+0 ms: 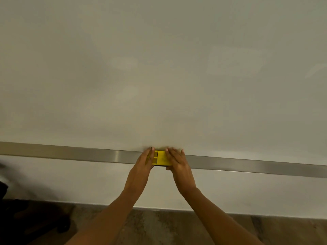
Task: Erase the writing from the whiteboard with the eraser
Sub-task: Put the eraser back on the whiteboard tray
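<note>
The whiteboard fills the upper view and shows no writing, only faint smudges. A yellow eraser lies on the metal tray along the board's lower edge. My left hand holds the eraser's left end, fingers laid over it and thumb under it. My right hand holds its right end, fingers straight over the top and thumb under the front edge. The eraser's pad side is hidden.
Below the tray runs a pale wall down to a wood-pattern floor. A dark shape, perhaps a chair base, sits at the lower left.
</note>
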